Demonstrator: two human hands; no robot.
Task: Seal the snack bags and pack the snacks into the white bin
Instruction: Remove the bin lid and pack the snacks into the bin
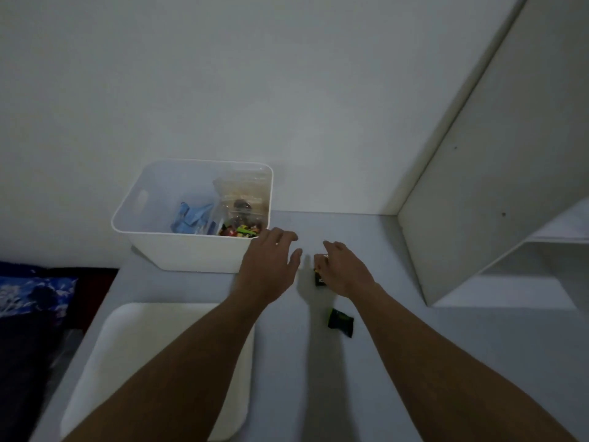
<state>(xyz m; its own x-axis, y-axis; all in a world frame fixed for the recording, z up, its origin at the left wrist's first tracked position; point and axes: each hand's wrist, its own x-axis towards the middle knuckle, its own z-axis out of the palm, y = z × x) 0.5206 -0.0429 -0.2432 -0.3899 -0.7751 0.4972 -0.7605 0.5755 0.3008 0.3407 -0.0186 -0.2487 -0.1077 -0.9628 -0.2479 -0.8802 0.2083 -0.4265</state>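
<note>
Head view, one moment, all positions given from the white bin (pixel 191 253).

(a) The bin stands against the wall. Inside it, toward its right side, a clear zip bag (pixel 242 199) leans upright; loose colourful sweets (pixel 239 231) lie at its foot and a blue packet (pixel 191 216) lies to its left.

(b) My left hand (pixel 271 266) hovers at the bin's near right corner, fingers spread and relaxed, holding nothing.

(c) My right hand (pixel 342 269), just right of the bin, has its fingertips curled down onto the far end of a small dark snack packet (pixel 319 279) on the grey table (pixel 414 362). I read this as a pinch at the crimped end.

(d) A second dark green packet (pixel 341 322) lies loose on the table, nearer me than the first and well apart from the bin.

(e) A white tray (pixel 143 362) lies on my side of the bin, and a white shelf unit (pixel 478 186) stands far to its right.

Handling, as I judge it: both packets look light, with thin crinkly film that is slick on the flat faces. The stiffer crimped ends should give the surest hold, and a light pinch should spare the contents.

Lettering: pale marks show on the pinched packet, but they are too small and too covered to read. No brand is legible anywhere.
</note>
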